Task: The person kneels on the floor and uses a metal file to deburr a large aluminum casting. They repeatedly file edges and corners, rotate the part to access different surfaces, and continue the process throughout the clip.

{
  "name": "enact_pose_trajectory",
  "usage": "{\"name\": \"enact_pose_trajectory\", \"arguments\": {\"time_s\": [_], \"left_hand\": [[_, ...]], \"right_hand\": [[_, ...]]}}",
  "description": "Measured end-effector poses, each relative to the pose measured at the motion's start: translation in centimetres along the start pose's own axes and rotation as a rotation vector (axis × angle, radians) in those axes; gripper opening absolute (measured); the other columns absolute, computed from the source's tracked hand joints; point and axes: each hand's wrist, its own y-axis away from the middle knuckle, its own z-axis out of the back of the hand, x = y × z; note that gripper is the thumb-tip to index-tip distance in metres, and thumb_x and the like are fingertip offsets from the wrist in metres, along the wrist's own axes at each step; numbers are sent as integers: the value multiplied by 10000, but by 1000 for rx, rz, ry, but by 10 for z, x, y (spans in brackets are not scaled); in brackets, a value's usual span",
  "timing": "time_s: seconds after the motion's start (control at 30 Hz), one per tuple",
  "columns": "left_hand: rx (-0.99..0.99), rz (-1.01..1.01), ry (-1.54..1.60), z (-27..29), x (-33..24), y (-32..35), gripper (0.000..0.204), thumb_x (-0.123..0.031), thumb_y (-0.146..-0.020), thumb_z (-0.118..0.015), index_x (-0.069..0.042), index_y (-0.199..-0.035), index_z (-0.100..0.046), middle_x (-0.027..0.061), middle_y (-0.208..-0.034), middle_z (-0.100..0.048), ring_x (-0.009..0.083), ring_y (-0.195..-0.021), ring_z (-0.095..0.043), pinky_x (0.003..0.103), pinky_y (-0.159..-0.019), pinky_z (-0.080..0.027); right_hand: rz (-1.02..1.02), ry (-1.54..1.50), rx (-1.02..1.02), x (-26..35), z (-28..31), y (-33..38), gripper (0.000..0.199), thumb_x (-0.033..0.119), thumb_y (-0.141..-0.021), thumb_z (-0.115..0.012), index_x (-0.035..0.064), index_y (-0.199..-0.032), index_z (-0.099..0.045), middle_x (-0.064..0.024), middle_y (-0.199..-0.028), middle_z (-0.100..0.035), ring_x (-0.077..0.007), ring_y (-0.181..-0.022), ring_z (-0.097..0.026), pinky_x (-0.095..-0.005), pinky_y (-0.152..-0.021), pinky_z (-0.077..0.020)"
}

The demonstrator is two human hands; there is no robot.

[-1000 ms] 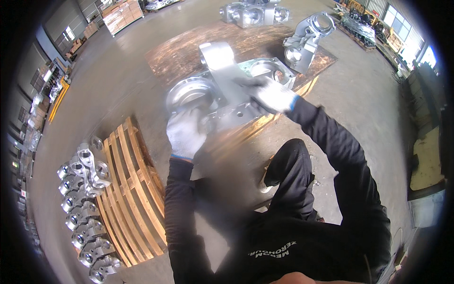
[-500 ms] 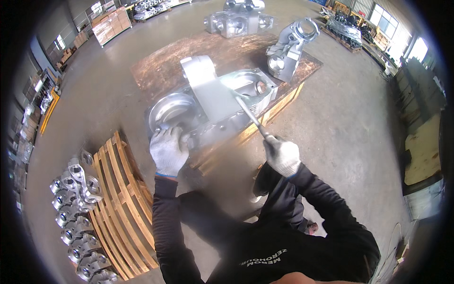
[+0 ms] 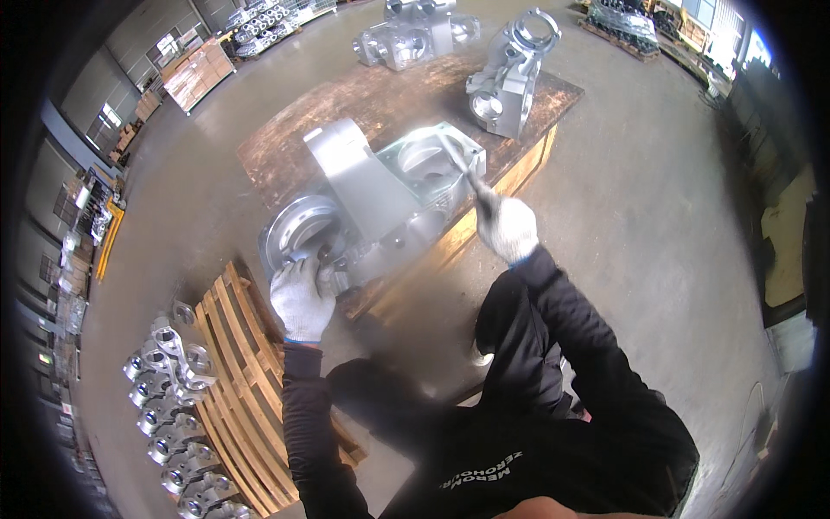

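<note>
Metal part [image 3: 372, 195] lies at wooden table's [image 3: 298, 134] near edge, within reach. Hands apart: left hand [image 3: 303, 298] at its left end, likely steadying, grip unclear; right hand [image 3: 507, 228] closed around rod [image 3: 460, 156], angled over right end.

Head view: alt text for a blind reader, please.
A silver casting lies on a wooden platform, the gloved left hand at its round end, the right hand holding a blurred rod at the other. A slatted pallet lies left.

Stick-like tool [image 3: 459, 156] in right hand [image 3: 508, 227] was blurred, tip unclear. Left hand [image 3: 301, 298] hid its own palm. Far castings [image 3: 419, 41] were cut off on top, lower-left castings [image 3: 177, 447] at bottom.
</note>
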Motion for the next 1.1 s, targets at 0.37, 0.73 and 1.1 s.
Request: {"name": "enact_pose_trajectory", "arguments": {"time_s": [0.37, 0.73, 1.1], "left_hand": [[-14, 41, 17, 4, -17, -1, 156, -188, -859, -665, -52, -934, -684, 164, -860, -675, 394, -863, -651, 492, -773, -508], [-102, -4, 23, 0, -15, -3, 160, -210, -900, -666, -56, -860, -647, 167, -820, -641, 400, -809, -634, 497, -713, -471], [-131, 25, 10, -3, -15, 6, 131, -188, -816, -701, -80, -883, -670, 134, -805, -658, 367, -791, -647, 477, -744, -501]], "right_hand": [[44, 33, 7, -38, 4, -22, 650, 108, -873, -637, 181, -1510, -531, -151, -734, -663, -345, -660, -688, -485, -603, -543], [53, 81, -65, -70, -3, -46, 376, 210, -977, -617, 180, -1346, -680, -214, -840, -699, -383, -749, -709, -472, -649, -559], [-580, -571, 905, -29, 82, -130, 495, 181, -1028, -518, 102, -1516, -520, -67, -734, -583, -173, -564, -653, -327, -525, -596]]}}
